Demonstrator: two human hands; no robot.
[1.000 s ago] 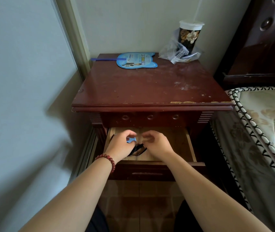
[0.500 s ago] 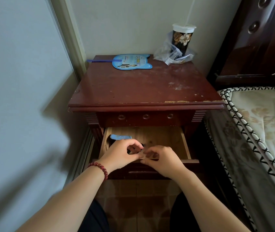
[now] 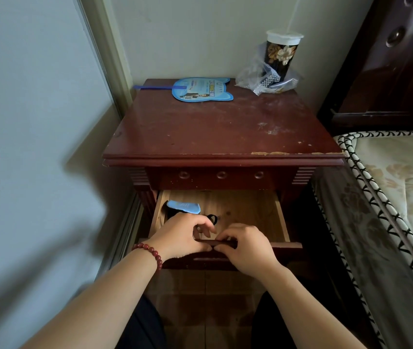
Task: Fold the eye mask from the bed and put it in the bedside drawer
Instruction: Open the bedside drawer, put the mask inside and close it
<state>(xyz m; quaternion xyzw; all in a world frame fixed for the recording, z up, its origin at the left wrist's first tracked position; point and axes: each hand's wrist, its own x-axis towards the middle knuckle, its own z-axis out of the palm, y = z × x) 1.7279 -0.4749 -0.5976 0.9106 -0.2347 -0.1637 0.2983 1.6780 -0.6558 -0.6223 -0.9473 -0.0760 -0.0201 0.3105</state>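
Note:
The bedside drawer (image 3: 282, 222) is pulled out under the dark red nightstand (image 3: 220, 132). Inside it, at the left rear, lies the folded eye mask (image 3: 184, 207), light blue on top with a black underside and a black strap loop showing beside it. My left hand (image 3: 182, 235) rests on the drawer's front rim, fingers curled, partly covering the mask's black part. My right hand (image 3: 247, 248) sits on the same front edge, with fingertips and thumb pinching the rim. Neither hand holds the mask.
On the nightstand top lie a blue hand fan (image 3: 200, 88) and a flowered cup (image 3: 282, 54) in a clear plastic bag (image 3: 255, 74). A mattress (image 3: 396, 187) and dark headboard (image 3: 389, 66) stand on the right, a wall on the left.
Both hands have drawn back from inside the drawer to its front edge. The eye mask has been let go and now lies at the drawer's left rear.

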